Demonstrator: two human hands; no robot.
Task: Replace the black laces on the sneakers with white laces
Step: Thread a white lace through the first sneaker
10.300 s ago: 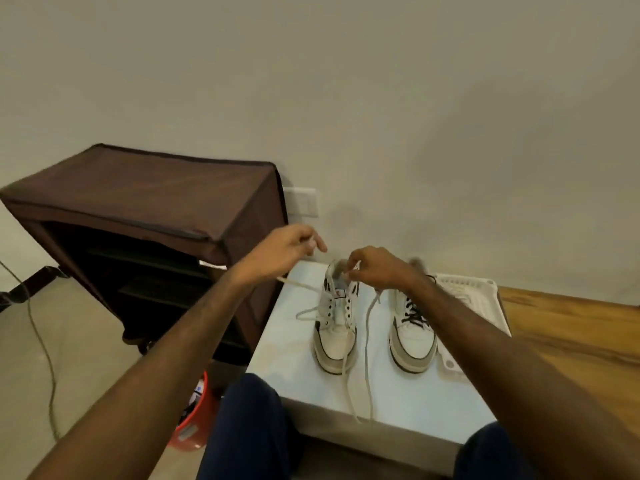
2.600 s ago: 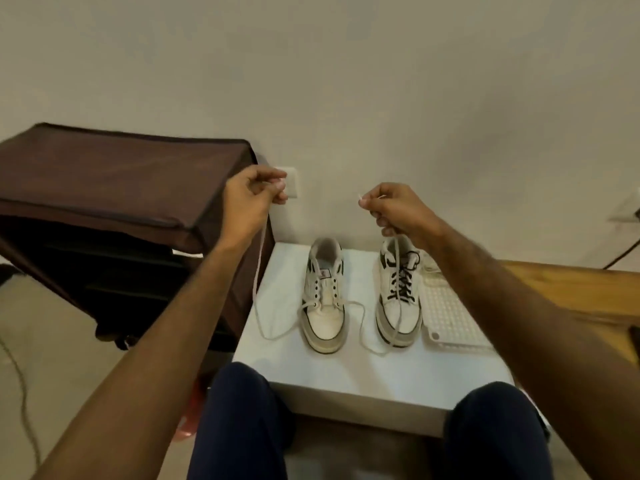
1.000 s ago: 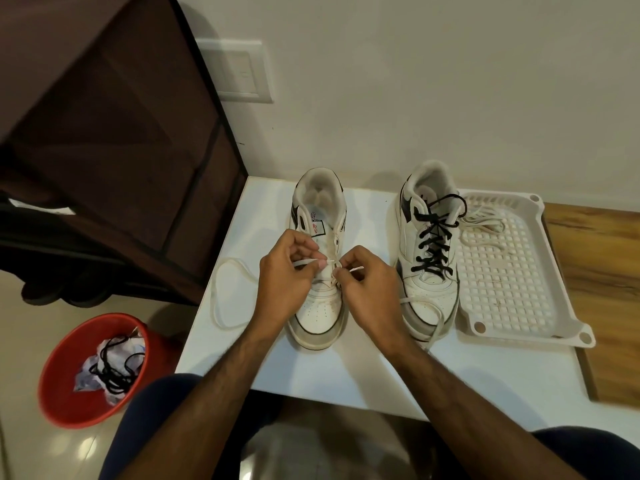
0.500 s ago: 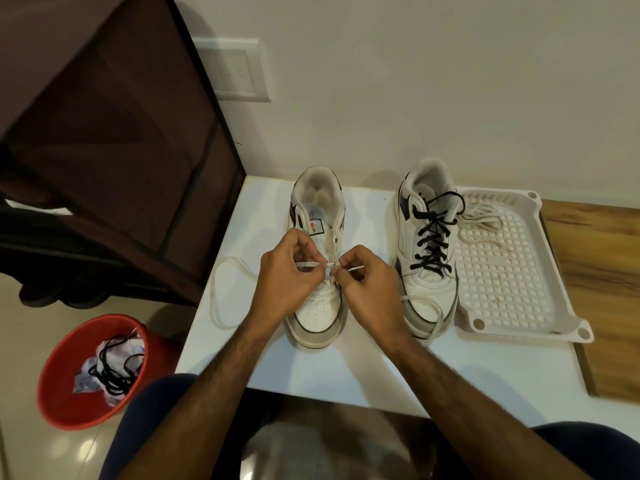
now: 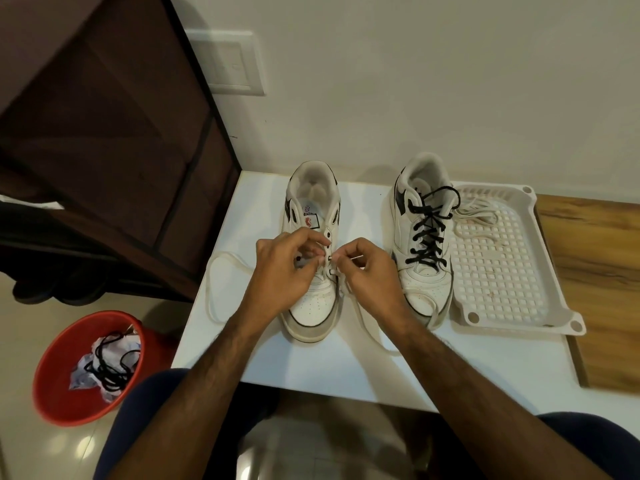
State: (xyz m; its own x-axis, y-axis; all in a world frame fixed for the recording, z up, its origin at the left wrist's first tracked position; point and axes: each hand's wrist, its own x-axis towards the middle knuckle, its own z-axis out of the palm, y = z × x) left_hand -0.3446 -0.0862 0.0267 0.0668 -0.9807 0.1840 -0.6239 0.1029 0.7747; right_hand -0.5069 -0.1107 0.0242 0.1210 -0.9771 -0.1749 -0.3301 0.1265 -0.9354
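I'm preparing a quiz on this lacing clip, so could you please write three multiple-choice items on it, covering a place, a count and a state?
1. Where is the spare white lace?
A. in the tray
B. in the bucket
C. on the floor

2. How many sneakers still carry a black lace?
A. none
B. one
C. two

3. What are both hands doing?
A. resting flat
B. lifting the tray
C. pinching a white lace at the left sneaker

Key: A, it lies coiled in the tray; B, only the right sneaker; C, left hand and right hand pinch it.

1. A white rectangular table (image 5: 346, 372) carries two white sneakers: the left one (image 5: 313, 306), the right with black laces (image 5: 424, 271).
2. A white perforated plastic tray (image 5: 502, 289) lies beside them.
3. A loose white lace (image 5: 214, 292) trails across the tabletop.
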